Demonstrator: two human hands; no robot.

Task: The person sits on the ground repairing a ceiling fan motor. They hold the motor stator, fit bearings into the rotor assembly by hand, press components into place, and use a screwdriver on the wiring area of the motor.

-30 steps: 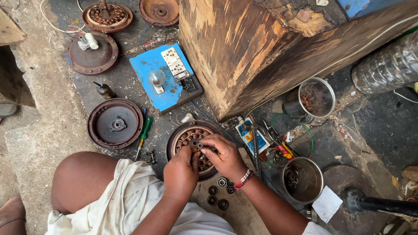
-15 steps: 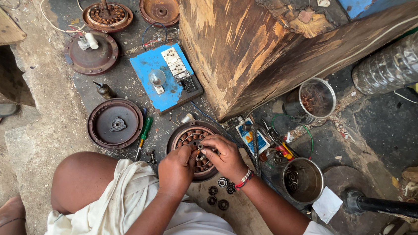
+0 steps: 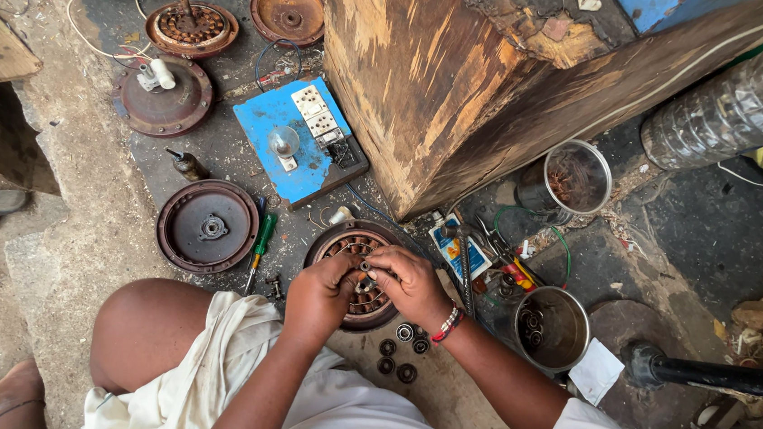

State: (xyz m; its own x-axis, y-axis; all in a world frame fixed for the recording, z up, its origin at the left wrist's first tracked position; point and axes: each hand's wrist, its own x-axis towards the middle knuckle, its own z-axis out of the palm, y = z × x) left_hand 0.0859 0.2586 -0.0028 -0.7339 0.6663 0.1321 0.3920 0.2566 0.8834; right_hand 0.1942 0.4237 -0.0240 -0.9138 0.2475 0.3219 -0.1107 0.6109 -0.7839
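Two bare hands meet over a round fan motor (image 3: 348,244) lying flat on the dark ground, just in front of a large wooden block (image 3: 443,73). A blue switch board (image 3: 281,145) lies beyond the motor, a rusty motor cover (image 3: 207,226) to its left, and a metal tin (image 3: 549,328) to its right. The left hand (image 3: 315,297) and right hand (image 3: 414,280) touch above the windings, fingers curled together, pinching a small bearing (image 3: 365,267) between their tips. Loose black bearings (image 3: 401,349) lie near the wrists.
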